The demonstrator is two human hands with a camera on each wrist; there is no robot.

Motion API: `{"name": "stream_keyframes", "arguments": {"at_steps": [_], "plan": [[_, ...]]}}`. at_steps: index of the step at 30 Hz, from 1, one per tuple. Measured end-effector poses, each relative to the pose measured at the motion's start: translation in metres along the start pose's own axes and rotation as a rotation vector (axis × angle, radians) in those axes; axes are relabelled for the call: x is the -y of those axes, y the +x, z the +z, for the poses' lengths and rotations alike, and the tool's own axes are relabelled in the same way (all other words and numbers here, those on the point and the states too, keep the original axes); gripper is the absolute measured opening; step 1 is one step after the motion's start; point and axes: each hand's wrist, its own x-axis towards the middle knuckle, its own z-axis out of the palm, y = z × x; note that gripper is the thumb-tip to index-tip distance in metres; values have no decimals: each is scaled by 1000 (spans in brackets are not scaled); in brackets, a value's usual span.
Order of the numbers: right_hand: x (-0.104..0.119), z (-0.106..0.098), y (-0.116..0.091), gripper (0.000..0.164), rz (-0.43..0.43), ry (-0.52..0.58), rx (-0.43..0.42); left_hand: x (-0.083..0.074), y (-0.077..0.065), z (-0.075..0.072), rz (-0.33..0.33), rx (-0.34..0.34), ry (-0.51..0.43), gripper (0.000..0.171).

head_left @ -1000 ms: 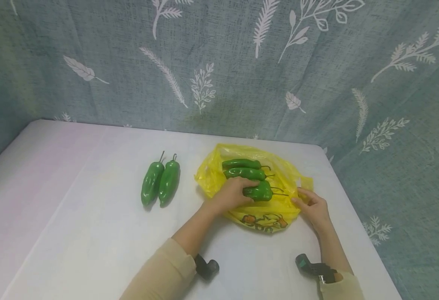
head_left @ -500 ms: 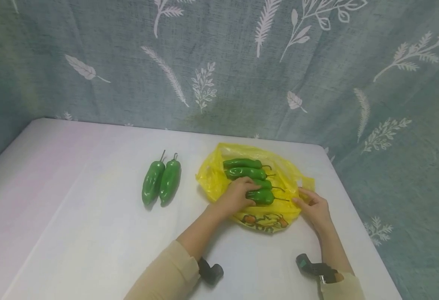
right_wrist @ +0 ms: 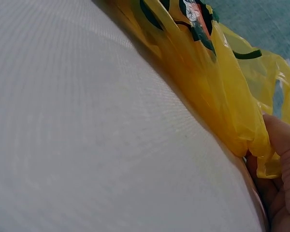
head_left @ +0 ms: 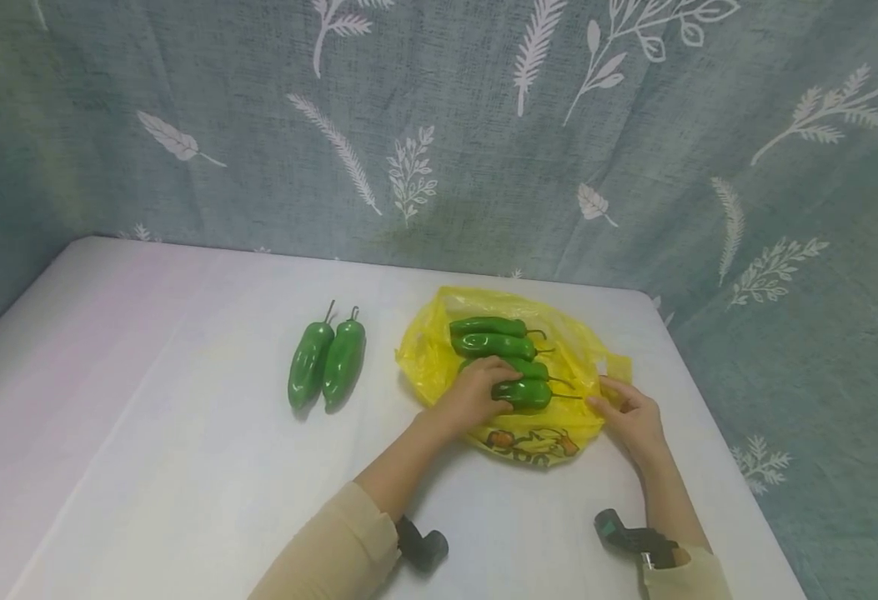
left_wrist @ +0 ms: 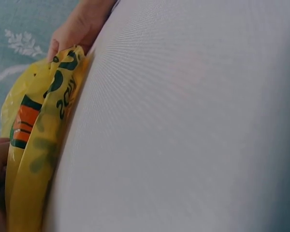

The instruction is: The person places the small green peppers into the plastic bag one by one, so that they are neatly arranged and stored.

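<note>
Inside the yellow plastic bag (head_left: 536, 429), several glossy green chili peppers lie side by side, stems to the right. My left hand (head_left: 476, 392) reaches in over the bag's left side, and its fingers curl over the nearest green chili pepper (head_left: 526, 394). Just behind that one, another chili pepper (head_left: 532, 369) is partly covered by the fingers. At the bag's right edge my right hand (head_left: 629, 417) pinches the plastic between thumb and fingers. The right wrist view shows the thumb (right_wrist: 282, 137) against the crumpled yellow film. In the left wrist view, the bag's printed side hides most of the left hand.
Two more green chili peppers (head_left: 326, 364) lie close together on the white tabletop (head_left: 183, 433), left of the bag. A blue-green curtain (head_left: 469, 150) with white leaf prints hangs behind the table and along its right side.
A second ago my left hand covered the nearest two peppers more closely; it has shifted slightly, and they now lie visibly separate. The right hand keeps its hold on the bag edge.
</note>
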Motion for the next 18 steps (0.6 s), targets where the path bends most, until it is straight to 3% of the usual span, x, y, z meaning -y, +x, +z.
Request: {"name": "stream_keyframes", "arguments": {"at_steps": [6, 18], "plan": [[0, -1, 0, 47, -12, 11, -8, -3, 0, -3, 15, -38, -47, 44], [0, 0, 0, 46, -15, 12, -10, -3, -6, -14, -25, -115, -230, 60]]}}
